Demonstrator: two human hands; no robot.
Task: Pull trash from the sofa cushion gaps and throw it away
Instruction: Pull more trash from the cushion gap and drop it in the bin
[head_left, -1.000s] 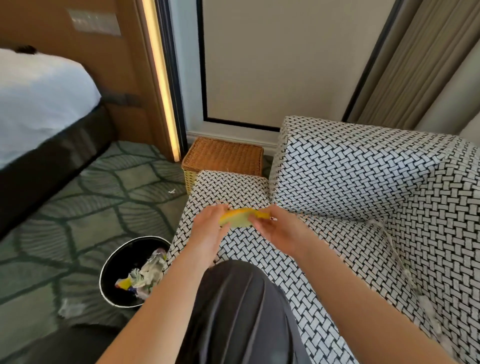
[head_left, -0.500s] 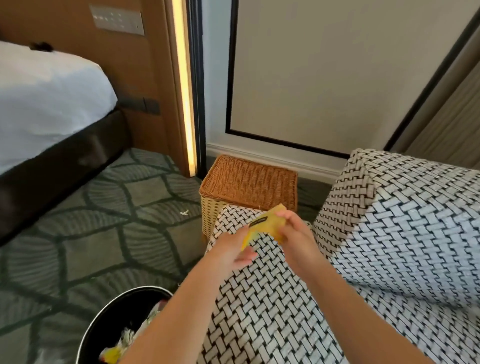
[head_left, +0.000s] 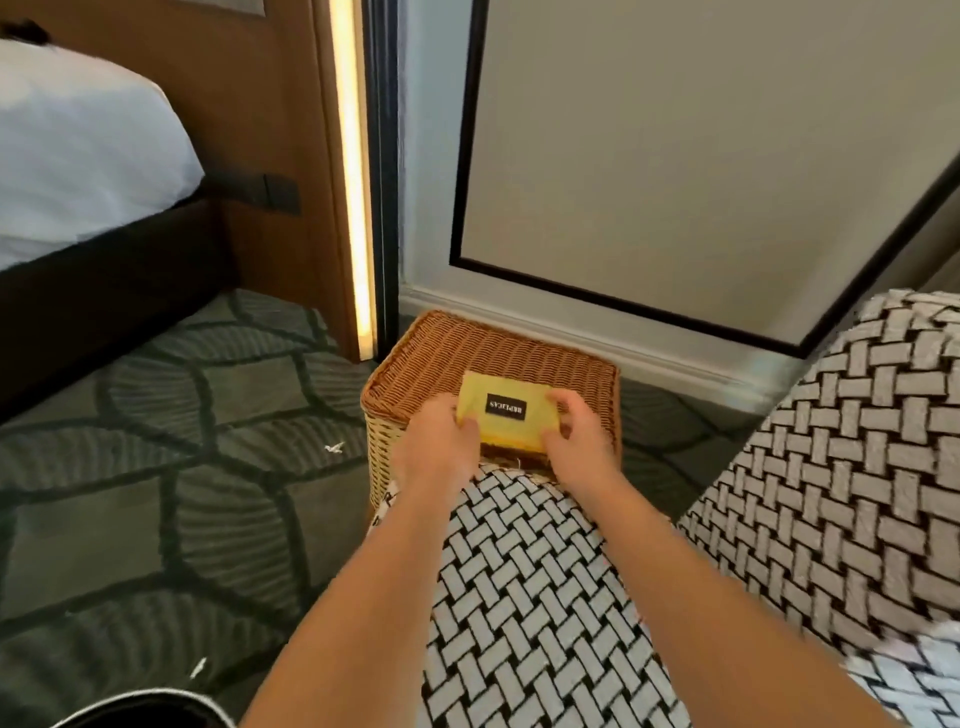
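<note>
Head view: pinching a yellow packet by its left edge with the left hand and by its right edge with the right hand, both clamping on it with curled fingers. Holding it flat over the wicker basket lid, just past the sofa arm; touching or hovering, cannot tell. Seemingly working through the throw-away step, packet already out of the cushions. Next, probably calling for swinging it down-left to the black bin peeking in at the bottom edge and letting go above its opening.
</note>
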